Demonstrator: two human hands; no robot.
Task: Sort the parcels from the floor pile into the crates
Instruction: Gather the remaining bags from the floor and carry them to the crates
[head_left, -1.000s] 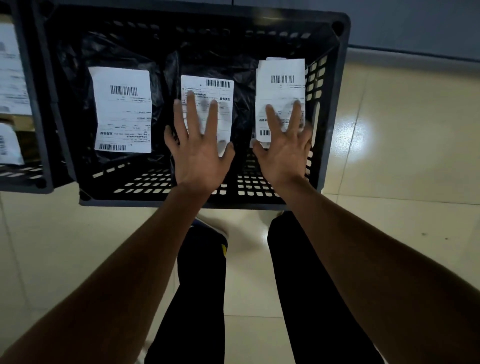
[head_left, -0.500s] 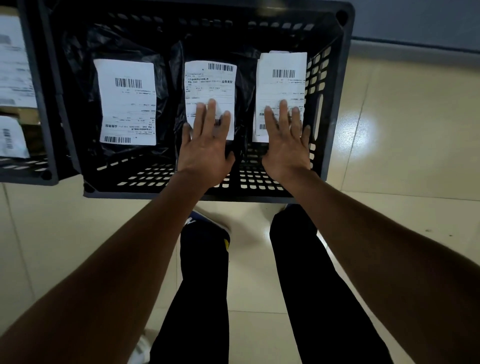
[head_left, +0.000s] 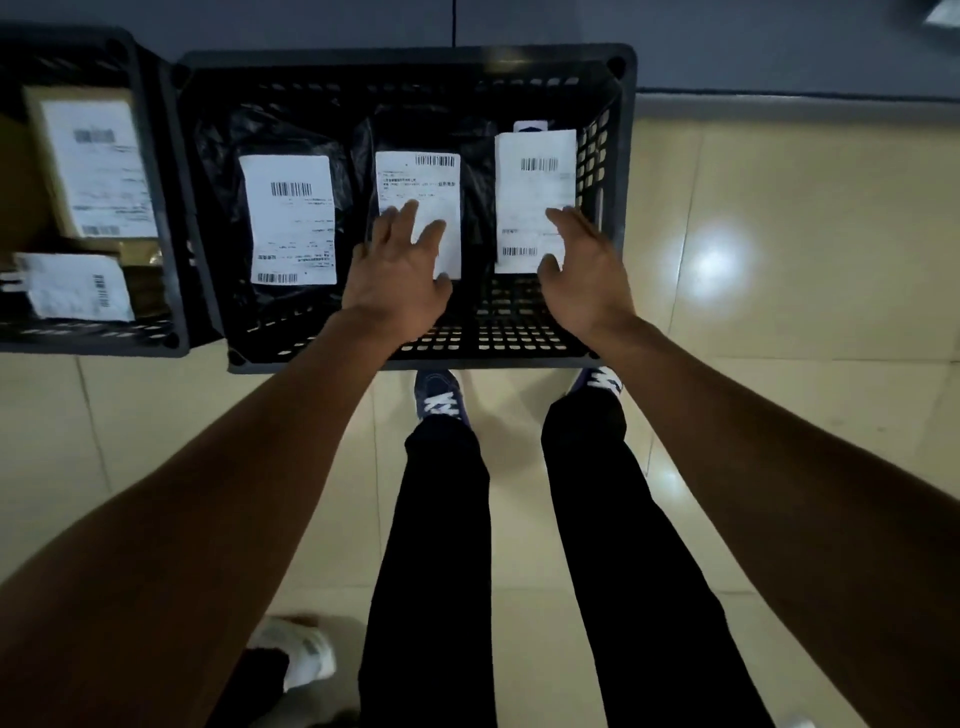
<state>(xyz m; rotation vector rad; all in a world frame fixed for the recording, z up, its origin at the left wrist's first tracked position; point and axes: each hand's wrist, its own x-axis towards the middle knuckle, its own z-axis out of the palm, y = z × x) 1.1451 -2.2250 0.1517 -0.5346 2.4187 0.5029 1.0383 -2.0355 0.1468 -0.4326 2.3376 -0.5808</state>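
While three labelled parcels are lying side by side in the black crate (head_left: 618, 73), the left hand (head_left: 400, 283) is hovering loose-fingered over the middle parcel (head_left: 421, 197) and the right hand (head_left: 584, 280), equally empty, over the right parcel (head_left: 535, 182).

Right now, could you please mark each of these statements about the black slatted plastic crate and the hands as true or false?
1. The black slatted plastic crate holds three parcels with white labels showing. True.
2. The left hand grips a parcel and lifts it out. False: its fingers are relaxed over the middle black-bagged parcel and curl round nothing.
3. The right hand is over the white-labelled parcel by the crate's right wall. True.
4. The second crate to the left is empty. False: it holds labelled brown parcels.
5. Both feet are inside the crate. False: they stand on the tiled floor before it.
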